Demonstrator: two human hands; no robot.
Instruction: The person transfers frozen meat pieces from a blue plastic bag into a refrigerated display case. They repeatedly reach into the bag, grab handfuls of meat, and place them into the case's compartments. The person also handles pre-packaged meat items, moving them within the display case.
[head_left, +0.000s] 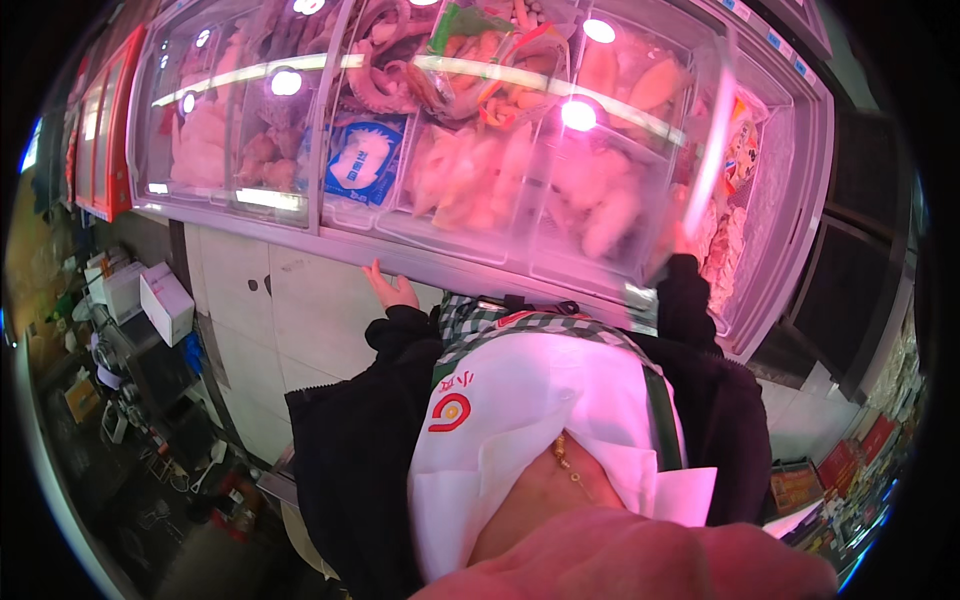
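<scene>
My left hand (388, 290) is beside the front edge of a chest freezer (420, 255), fingers apart and nothing in it. Whether its fingertips touch the rim is unclear. Blurred, my right hand (679, 241) is at the right-hand edge of a sliding glass lid (487, 187); its grip cannot be made out. Right of that edge, an uncovered strip of the freezer shows packaged food (742, 150) and pale frozen pieces (724, 247). Under the glass lie pale frozen meat or seafood (465, 176), tentacles (379, 86), a blue printed bag (364, 161) and clear bags of food (517, 75).
A second glass pane (225, 127) covers the left freezer section. An orange-red cabinet (111, 124) adjoins the freezer at left. White boxes (166, 302) and clutter stand on the dark floor (142, 517). Pale tiles (307, 315) lie below the freezer. Dark cabinets (859, 262) are at right.
</scene>
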